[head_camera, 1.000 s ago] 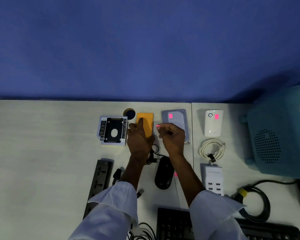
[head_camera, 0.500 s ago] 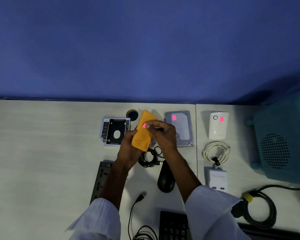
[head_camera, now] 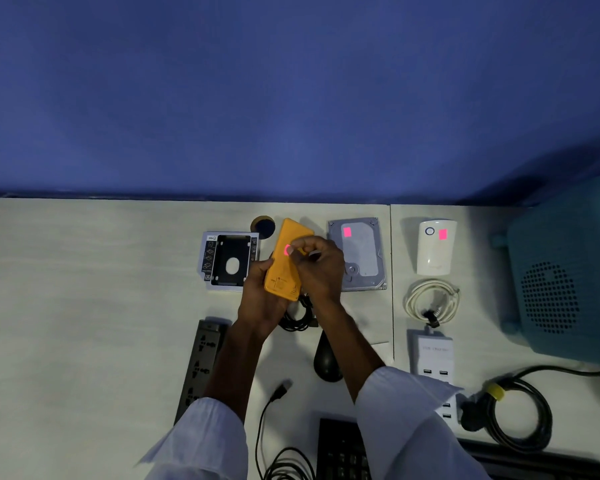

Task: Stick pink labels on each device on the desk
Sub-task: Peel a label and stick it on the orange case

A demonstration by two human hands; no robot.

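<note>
Head view: left hand (head_camera: 262, 299) is gripping the orange power bank (head_camera: 286, 259) by its near end, lifted off the desk (head_camera: 84, 306), long axis running away from the person and leaning slightly right. Right hand (head_camera: 317, 266) is closing thumb and fingertips on the pink label (head_camera: 287, 250), pressing it onto the bank's upper face, so the right is nearer the label. Hard drive (head_camera: 359, 254) just right of the right hand is showing a pink label already, the white plug-in device (head_camera: 435, 247) beyond it too. Drive caddy (head_camera: 228, 259) left of the left hand is looking unlabelled.

left hand (head_camera: 262, 299) holding orange device (head_camera: 286, 261), right hand (head_camera: 321, 268) pressing pink label (head_camera: 287, 250)
</note>
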